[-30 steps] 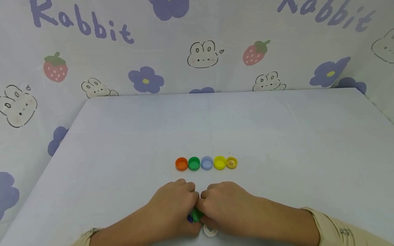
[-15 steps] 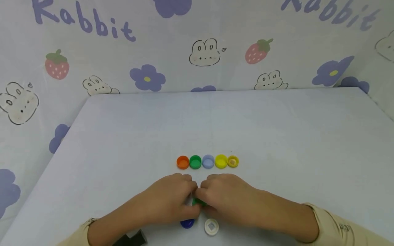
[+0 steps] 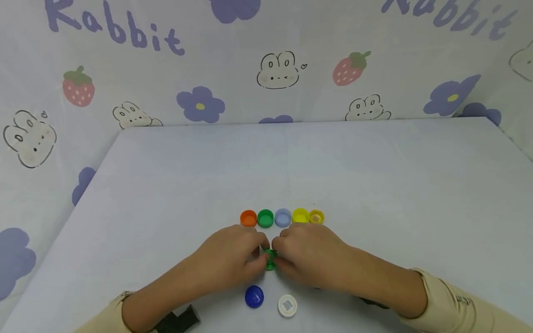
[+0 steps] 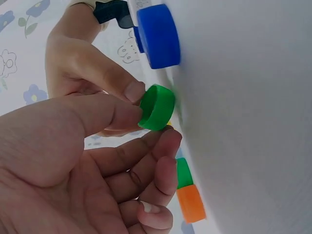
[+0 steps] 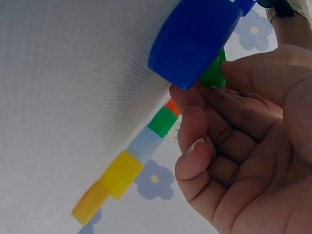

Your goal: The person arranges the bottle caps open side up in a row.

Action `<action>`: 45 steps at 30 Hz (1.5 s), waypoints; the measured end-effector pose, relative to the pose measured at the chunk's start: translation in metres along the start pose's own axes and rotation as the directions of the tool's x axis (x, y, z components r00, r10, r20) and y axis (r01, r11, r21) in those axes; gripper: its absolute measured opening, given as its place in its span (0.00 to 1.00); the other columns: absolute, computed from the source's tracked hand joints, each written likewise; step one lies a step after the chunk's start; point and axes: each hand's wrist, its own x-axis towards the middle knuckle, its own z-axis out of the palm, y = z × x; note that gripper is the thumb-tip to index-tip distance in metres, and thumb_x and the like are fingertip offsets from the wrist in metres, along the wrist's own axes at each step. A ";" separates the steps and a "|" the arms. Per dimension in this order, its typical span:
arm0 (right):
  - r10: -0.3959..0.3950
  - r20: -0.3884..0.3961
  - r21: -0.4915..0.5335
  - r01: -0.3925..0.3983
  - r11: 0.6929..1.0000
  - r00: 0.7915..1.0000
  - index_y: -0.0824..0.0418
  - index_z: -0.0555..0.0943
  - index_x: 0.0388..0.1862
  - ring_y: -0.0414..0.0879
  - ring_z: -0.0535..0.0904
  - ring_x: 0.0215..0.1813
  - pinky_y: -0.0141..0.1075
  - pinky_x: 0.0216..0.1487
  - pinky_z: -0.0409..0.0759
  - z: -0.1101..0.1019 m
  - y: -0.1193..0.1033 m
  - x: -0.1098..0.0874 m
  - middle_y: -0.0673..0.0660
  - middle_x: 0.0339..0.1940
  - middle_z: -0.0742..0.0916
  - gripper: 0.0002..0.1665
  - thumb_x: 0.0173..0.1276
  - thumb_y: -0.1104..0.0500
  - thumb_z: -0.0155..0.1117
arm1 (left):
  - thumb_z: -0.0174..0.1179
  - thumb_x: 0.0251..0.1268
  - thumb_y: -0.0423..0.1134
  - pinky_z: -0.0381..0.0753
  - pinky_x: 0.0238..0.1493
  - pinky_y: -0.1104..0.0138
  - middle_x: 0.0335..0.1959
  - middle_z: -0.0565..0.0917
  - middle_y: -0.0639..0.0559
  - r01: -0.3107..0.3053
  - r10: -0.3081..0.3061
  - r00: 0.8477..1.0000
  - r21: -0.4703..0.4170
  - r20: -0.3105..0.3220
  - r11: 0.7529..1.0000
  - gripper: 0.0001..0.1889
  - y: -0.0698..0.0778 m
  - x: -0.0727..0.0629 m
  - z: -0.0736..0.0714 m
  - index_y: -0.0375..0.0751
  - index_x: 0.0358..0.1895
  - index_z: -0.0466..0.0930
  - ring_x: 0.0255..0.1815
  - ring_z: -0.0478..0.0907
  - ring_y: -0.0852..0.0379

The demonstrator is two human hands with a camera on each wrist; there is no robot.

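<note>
A green bottle cap (image 3: 270, 260) is between my two hands, just in front of the row of caps. My left hand (image 3: 225, 261) pinches it from the left, its thumb on the cap's rim in the left wrist view. From the other side my right hand (image 3: 314, 259) holds it too, thumb against the green cap (image 5: 213, 73) and fingers curled. Nearer to me on the table lie a blue cap (image 3: 254, 296) and a white round piece with a grey square mark (image 3: 287, 306). A blue cap (image 5: 195, 44) partly covers the green one in the right wrist view.
Beyond my hands runs a straight row of caps: orange (image 3: 248, 218), green (image 3: 265, 218), light blue (image 3: 283, 218), yellow (image 3: 300, 216) and darker yellow (image 3: 316, 217). They stand on a white table (image 3: 374, 185). A patterned curtain (image 3: 233, 60) rises behind its far edge.
Both hands have moved away from me toward the row, bringing the green cap along. The blue cap and the white round piece, partly covered before, now show fully.
</note>
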 end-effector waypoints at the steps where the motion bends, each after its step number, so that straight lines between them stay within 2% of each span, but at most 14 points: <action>1: 0.002 0.006 0.002 -0.002 1.000 1.000 0.54 0.79 0.24 0.37 0.65 0.22 0.30 0.25 0.64 0.000 0.000 0.000 0.43 0.18 0.70 0.12 0.66 0.60 0.71 | 0.63 0.66 0.37 0.77 0.37 0.66 0.29 0.82 0.58 0.005 -0.005 1.000 0.004 0.002 1.000 0.09 0.000 0.000 0.000 0.39 0.44 0.87 0.32 0.75 0.60; 5: 0.008 0.038 -0.010 -0.007 1.000 0.999 0.55 0.80 0.26 0.37 0.65 0.22 0.30 0.25 0.64 -0.001 0.001 0.001 0.44 0.19 0.71 0.11 0.66 0.59 0.72 | 0.66 0.65 0.39 0.76 0.36 0.66 0.29 0.82 0.59 0.025 -0.025 1.000 0.021 0.017 0.999 0.09 -0.001 0.001 0.000 0.40 0.44 0.87 0.32 0.74 0.60; 12: -0.005 0.052 -0.064 0.008 0.998 0.999 0.56 0.81 0.28 0.38 0.66 0.23 0.30 0.25 0.65 0.002 0.000 0.000 0.45 0.21 0.72 0.09 0.62 0.58 0.75 | 0.74 0.54 0.44 0.72 0.32 0.66 0.28 0.77 0.60 0.056 -0.060 0.996 0.051 0.067 0.997 0.16 0.000 0.001 0.001 0.42 0.44 0.86 0.31 0.71 0.59; 15: -0.004 0.055 -0.066 0.008 0.998 0.998 0.56 0.82 0.29 0.38 0.66 0.23 0.30 0.26 0.66 0.004 -0.001 0.000 0.44 0.22 0.72 0.09 0.61 0.57 0.76 | 0.76 0.53 0.46 0.72 0.31 0.67 0.28 0.76 0.60 0.065 -0.070 0.995 0.076 0.071 0.995 0.17 0.001 0.001 0.003 0.43 0.43 0.85 0.31 0.71 0.60; 21: 0.000 0.078 -0.057 0.004 0.998 0.997 0.56 0.82 0.30 0.38 0.68 0.24 0.30 0.27 0.68 0.004 -0.002 0.002 0.44 0.22 0.73 0.11 0.62 0.55 0.78 | 0.76 0.55 0.49 0.70 0.27 0.68 0.24 0.74 0.61 0.079 -0.084 0.995 0.102 0.046 0.992 0.15 0.002 -0.001 0.004 0.44 0.36 0.84 0.28 0.70 0.60; 25: 0.014 0.107 -0.039 -0.010 0.999 0.994 0.57 0.84 0.31 0.37 0.68 0.25 0.28 0.27 0.70 0.001 -0.002 0.006 0.44 0.22 0.75 0.11 0.62 0.54 0.78 | 0.75 0.56 0.50 0.71 0.26 0.68 0.23 0.75 0.61 0.100 -0.105 0.994 0.113 0.038 0.988 0.14 0.002 -0.002 0.000 0.44 0.36 0.85 0.27 0.70 0.60; 32: -0.008 0.051 -0.077 0.012 0.997 0.999 0.57 0.82 0.26 0.39 0.66 0.22 0.29 0.22 0.65 -0.007 -0.001 0.024 0.45 0.18 0.73 0.13 0.62 0.55 0.78 | 0.75 0.57 0.45 0.73 0.28 0.66 0.25 0.79 0.58 0.146 -0.143 0.989 0.110 -0.032 0.983 0.12 -0.002 -0.006 -0.013 0.42 0.35 0.85 0.27 0.72 0.60; 35: -0.006 0.061 -0.079 0.011 0.997 0.998 0.57 0.82 0.27 0.40 0.66 0.22 0.30 0.23 0.63 -0.009 -0.001 0.031 0.45 0.17 0.73 0.12 0.63 0.56 0.77 | 0.76 0.57 0.44 0.75 0.30 0.65 0.26 0.81 0.57 0.159 -0.153 0.987 0.128 -0.055 0.979 0.12 -0.005 -0.007 -0.016 0.41 0.35 0.86 0.27 0.74 0.59; 41: 0.008 0.083 -0.074 -0.002 0.997 0.997 0.56 0.75 0.21 0.40 0.63 0.20 0.30 0.23 0.60 -0.007 -0.001 0.046 0.47 0.15 0.69 0.18 0.66 0.58 0.74 | 0.77 0.56 0.45 0.79 0.31 0.65 0.29 0.85 0.54 0.215 -0.207 0.976 0.185 -0.060 0.959 0.13 -0.009 -0.003 -0.018 0.40 0.35 0.89 0.29 0.78 0.58; 45: 0.031 0.080 -0.077 -0.025 0.997 0.996 0.54 0.71 0.17 0.40 0.60 0.20 0.31 0.21 0.59 -0.005 -0.001 0.054 0.47 0.15 0.67 0.22 0.66 0.59 0.72 | 0.77 0.56 0.45 0.77 0.29 0.66 0.28 0.85 0.54 0.224 -0.211 0.974 0.214 -0.084 0.951 0.12 -0.013 -0.002 -0.017 0.41 0.34 0.89 0.26 0.76 0.59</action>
